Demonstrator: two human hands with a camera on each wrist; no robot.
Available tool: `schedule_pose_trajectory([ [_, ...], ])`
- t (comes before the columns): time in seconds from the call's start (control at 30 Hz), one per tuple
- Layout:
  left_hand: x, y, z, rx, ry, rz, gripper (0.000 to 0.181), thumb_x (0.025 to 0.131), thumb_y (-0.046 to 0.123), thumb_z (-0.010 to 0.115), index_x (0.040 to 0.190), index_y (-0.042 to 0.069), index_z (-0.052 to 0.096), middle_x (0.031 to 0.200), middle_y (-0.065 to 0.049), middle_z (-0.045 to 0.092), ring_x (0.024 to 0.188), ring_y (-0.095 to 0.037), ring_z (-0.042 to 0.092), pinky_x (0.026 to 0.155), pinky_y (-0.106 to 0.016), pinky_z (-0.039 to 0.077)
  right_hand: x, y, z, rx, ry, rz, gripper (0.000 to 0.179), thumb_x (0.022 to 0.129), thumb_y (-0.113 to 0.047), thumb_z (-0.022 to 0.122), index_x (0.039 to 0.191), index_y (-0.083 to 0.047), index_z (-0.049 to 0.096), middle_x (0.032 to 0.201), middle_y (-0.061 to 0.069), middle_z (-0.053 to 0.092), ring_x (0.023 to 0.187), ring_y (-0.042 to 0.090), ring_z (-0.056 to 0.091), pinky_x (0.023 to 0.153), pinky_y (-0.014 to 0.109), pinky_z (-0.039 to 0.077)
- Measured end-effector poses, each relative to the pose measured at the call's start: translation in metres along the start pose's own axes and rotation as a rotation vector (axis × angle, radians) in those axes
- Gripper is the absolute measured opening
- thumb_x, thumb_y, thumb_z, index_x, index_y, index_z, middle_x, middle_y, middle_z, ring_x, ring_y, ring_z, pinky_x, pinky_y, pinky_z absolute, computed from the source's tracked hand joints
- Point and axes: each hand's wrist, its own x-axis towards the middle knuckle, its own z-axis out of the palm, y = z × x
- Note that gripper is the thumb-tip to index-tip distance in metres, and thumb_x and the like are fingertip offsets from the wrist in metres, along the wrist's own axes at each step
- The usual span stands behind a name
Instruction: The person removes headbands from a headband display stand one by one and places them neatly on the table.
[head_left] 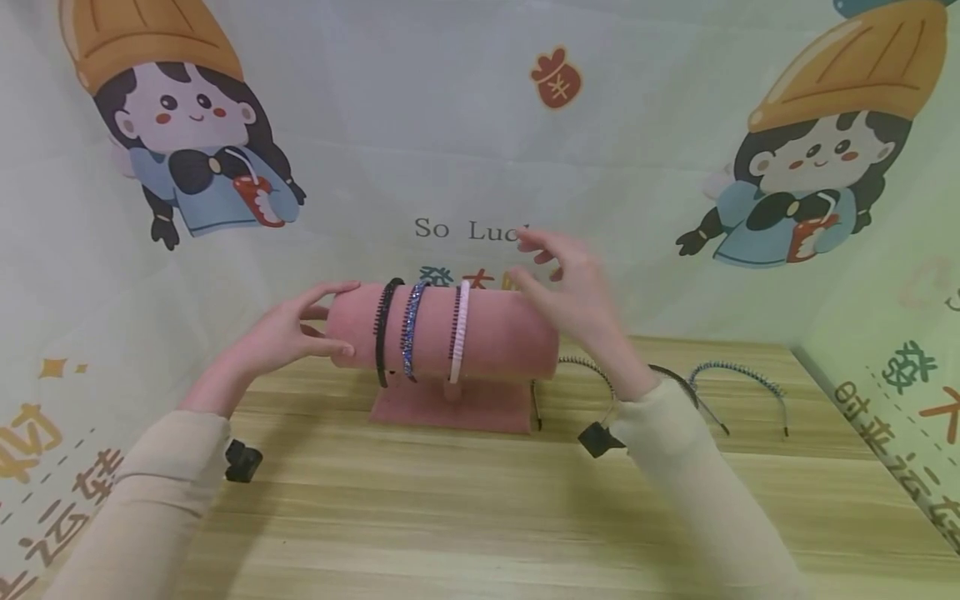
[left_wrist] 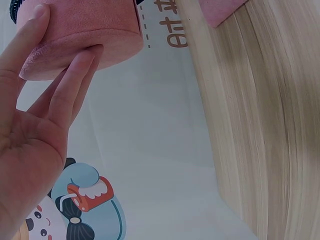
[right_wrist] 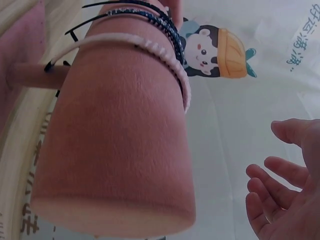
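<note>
Holding the pink roll [head_left: 435, 333] on its stand [head_left: 487, 410] on the tabletop [head_left: 450, 508] with my left grip [head_left: 283, 333], right grip [head_left: 579, 290] released, I note three headbands [head_left: 409, 333] round it, loose headbands [head_left: 738, 365] partly behind my right sleeve [head_left: 697, 475].

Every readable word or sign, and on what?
"So Luc": cloth, back; rest behind right hand.
"發大": cloth, back and right side, both incomplete.
"时来运转": cloth, right side.
"运转": cloth, left side.
"好运满满": cloth, right wrist view.
Printed pouch: yen-like sign, too small to confirm.
Other print: cut off or blurred.
Headbands, stand: none.
</note>
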Motion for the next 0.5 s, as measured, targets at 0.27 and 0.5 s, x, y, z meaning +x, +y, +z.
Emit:
schedule_pose_trajectory([
  [0.27,-0.001,0.001,-0.001,0.002,0.012,0.014,0.084,0.085,0.034,0.078,0.154,0.039,0.029,0.144,-0.019,0.053,0.113,-0.038,0.067,0.099,-0.056,0.05,0.0,-0.009,0.018,0.043,-0.034,0.022,0.051,0.093,-0.027,0.069,0.141,-0.018,0.054,0.125,0.006,0.065,0.106,0.023,0.062,0.088,0.037,0.055],
  [0.5,-0.001,0.0,0.0,-0.007,0.018,-0.01,0.087,0.084,0.036,0.079,0.154,0.039,0.028,0.144,-0.02,0.054,0.114,-0.037,0.067,0.099,-0.056,0.049,-0.002,-0.012,0.029,0.062,-0.073,0.044,0.051,0.093,-0.027,0.07,0.141,-0.019,0.054,0.126,0.007,0.064,0.105,0.022,0.064,0.086,0.035,0.057],
])
